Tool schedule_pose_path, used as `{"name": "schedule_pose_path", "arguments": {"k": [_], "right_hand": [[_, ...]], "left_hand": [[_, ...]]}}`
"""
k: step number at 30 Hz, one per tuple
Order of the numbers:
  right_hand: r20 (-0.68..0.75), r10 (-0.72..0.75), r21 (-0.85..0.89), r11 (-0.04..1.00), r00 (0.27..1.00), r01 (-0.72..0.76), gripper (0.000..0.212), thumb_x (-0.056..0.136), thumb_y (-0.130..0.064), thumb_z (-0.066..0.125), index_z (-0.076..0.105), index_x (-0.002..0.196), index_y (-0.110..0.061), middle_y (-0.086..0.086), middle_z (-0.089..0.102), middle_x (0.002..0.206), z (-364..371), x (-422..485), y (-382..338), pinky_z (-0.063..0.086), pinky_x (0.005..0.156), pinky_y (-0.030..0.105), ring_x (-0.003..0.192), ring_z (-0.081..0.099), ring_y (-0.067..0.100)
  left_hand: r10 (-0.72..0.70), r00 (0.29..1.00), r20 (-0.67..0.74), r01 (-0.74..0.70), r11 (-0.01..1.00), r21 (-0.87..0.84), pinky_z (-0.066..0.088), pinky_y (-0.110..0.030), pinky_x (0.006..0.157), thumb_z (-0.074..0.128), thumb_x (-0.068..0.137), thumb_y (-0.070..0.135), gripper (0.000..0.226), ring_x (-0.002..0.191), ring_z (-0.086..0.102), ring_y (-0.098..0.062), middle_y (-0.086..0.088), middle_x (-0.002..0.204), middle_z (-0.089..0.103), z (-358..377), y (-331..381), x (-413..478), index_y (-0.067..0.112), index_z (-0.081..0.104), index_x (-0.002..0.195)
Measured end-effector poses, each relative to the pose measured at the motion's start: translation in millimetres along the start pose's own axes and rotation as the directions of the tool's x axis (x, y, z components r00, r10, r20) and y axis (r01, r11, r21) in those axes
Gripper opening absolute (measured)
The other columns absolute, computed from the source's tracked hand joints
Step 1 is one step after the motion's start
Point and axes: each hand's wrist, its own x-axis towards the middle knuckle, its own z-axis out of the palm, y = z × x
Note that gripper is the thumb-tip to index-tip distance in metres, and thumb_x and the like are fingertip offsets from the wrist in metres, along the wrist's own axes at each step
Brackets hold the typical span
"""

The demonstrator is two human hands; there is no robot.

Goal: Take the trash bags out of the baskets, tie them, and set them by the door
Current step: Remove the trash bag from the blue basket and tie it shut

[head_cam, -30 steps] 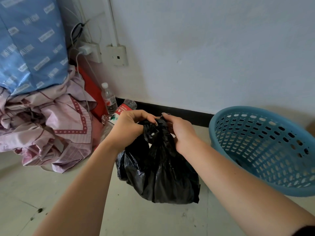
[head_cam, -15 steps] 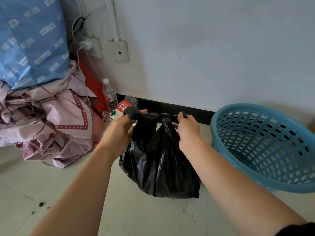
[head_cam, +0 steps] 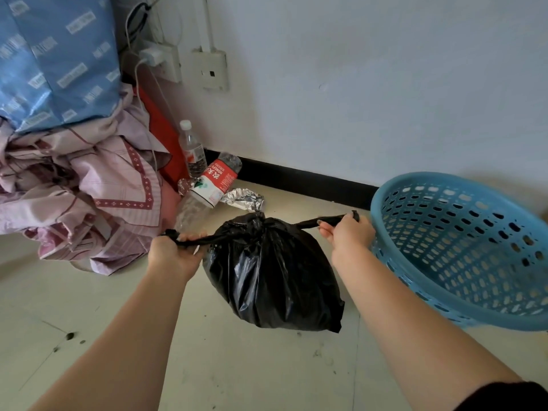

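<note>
Head view: bag (head_cam: 272, 274) sits between both hands; left hand (head_cam: 173, 252) and right hand (head_cam: 348, 237) each grip a twisted end.

Basket (head_cam: 394, 185) just right of right fingers (head_cam: 329, 232), bag (head_cam: 272, 277) between both, bedding (head_cam: 98, 188) and bottles (head_cam: 216, 179) beyond left fingers (head_cam: 189, 237); near floor (head_cam: 207, 366) open.

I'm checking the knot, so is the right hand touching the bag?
Touching. The head view shows the right hand gripping a twisted tail of the bag, fingers curled round it.
</note>
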Motion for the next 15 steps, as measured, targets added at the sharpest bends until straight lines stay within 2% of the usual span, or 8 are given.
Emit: {"name": "schedule_pose_path", "arguments": {"k": [2, 4, 7, 9, 10, 12, 14, 15], "right_hand": [[0.004, -0.049, -0.075, 0.996, 0.999, 0.050, 0.022, 0.102, -0.021, 0.043, 0.052, 0.119, -0.010, 0.018, 0.066, 0.091, 1.0, 2.6, 2.9, 0.057, 0.054, 0.024, 0.055, 0.066, 0.016], [0.053, -0.051, -0.137, 0.989, 0.997, 0.057, 0.022, 0.102, -0.025, 0.044, 0.053, 0.115, -0.008, 0.018, 0.069, 0.091, -1.1, 5.8, 8.1, 0.057, 0.054, 0.023, 0.056, 0.066, 0.015], [0.159, 0.113, -0.141, 0.986, 0.981, -0.090, 0.034, 0.098, -0.033, 0.052, 0.055, 0.113, -0.004, 0.015, 0.067, 0.093, -1.0, 5.0, 16.2, 0.054, 0.060, 0.026, 0.067, 0.066, 0.017], [0.227, 0.236, -0.146, 0.968, 0.945, -0.206, 0.039, 0.090, -0.033, 0.065, 0.053, 0.113, -0.003, 0.014, 0.063, 0.101, 1.1, 1.6, 21.0, 0.057, 0.070, 0.030, 0.081, 0.066, 0.020], [0.268, 0.285, -0.166, 0.955, 0.920, -0.247, 0.042, 0.086, -0.027, 0.071, 0.054, 0.114, -0.002, 0.015, 0.063, 0.103, 2.4, -0.9, 23.2, 0.057, 0.078, 0.033, 0.088, 0.067, 0.023], [0.338, 0.350, -0.222, 0.932, 0.873, -0.288, 0.039, 0.080, -0.012, 0.075, 0.061, 0.112, 0.004, 0.018, 0.069, 0.103, 5.5, -6.8, 28.2, 0.056, 0.085, 0.038, 0.092, 0.069, 0.028], [0.345, 0.369, -0.278, 0.918, 0.863, -0.282, 0.027, 0.082, -0.004, 0.070, 0.067, 0.107, 0.006, 0.018, 0.073, 0.096, 11.0, -13.6, 32.0, 0.057, 0.082, 0.038, 0.084, 0.071, 0.029], [0.337, 0.353, -0.284, 0.922, 0.873, -0.263, 0.023, 0.085, -0.004, 0.068, 0.067, 0.105, 0.006, 0.017, 0.073, 0.094, 13.7, -15.8, 33.3, 0.056, 0.082, 0.038, 0.082, 0.071, 0.029]], "left_hand": [[0.073, 0.997, -0.041, -0.066, 0.986, 0.154, 0.051, -0.043, 0.068, 0.028, 0.096, 0.005, 0.026, 0.066, 0.056, -0.017, -0.006, 0.065, 0.058, -5.0, 2.7, -1.8, 0.010, 0.041, 0.074], [0.123, 0.990, -0.069, -0.084, 0.910, 0.407, 0.054, -0.042, 0.064, 0.034, 0.096, 0.011, 0.021, 0.079, 0.064, -0.025, -0.014, 0.090, 0.064, -6.5, 2.7, -1.4, 0.007, 0.054, 0.093], [-0.021, 0.998, -0.057, 0.050, 0.826, 0.562, 0.043, -0.022, 0.043, 0.031, 0.097, 0.050, 0.047, 0.051, 0.049, -0.020, -0.012, 0.077, 0.055, -6.2, 6.4, -0.1, 0.011, 0.052, 0.108], [-0.215, 0.973, 0.082, 0.142, 0.843, 0.519, 0.034, -0.015, 0.037, 0.032, 0.092, 0.056, 0.053, 0.043, 0.040, -0.015, -0.010, 0.068, 0.054, -4.6, 6.5, -4.6, 0.009, 0.050, 0.107], [-0.267, 0.950, 0.161, 0.164, 0.866, 0.472, 0.037, -0.015, 0.038, 0.034, 0.092, 0.051, 0.049, 0.045, 0.045, -0.016, -0.012, 0.073, 0.058, -5.6, 5.1, -6.1, 0.007, 0.051, 0.106], [-0.264, 0.920, 0.289, 0.161, 0.929, 0.334, 0.053, -0.023, 0.053, 0.044, 0.085, 0.035, 0.033, 0.069, 0.061, -0.026, -0.019, 0.098, 0.059, -7.8, 2.1, -5.4, 0.005, 0.052, 0.098], [-0.199, 0.889, 0.412, 0.141, 0.976, 0.167, 0.057, -0.032, 0.075, 0.056, 0.070, 0.019, 0.025, 0.097, 0.056, -0.032, -0.017, 0.112, 0.051, -10.9, 1.1, 0.5, 0.008, 0.050, 0.091], [-0.171, 0.870, 0.462, 0.129, 0.984, 0.121, 0.055, -0.034, 0.081, 0.062, 0.063, 0.012, 0.033, 0.103, 0.051, -0.031, -0.015, 0.113, 0.049, -9.8, 0.5, 1.0, 0.009, 0.049, 0.093]]}}
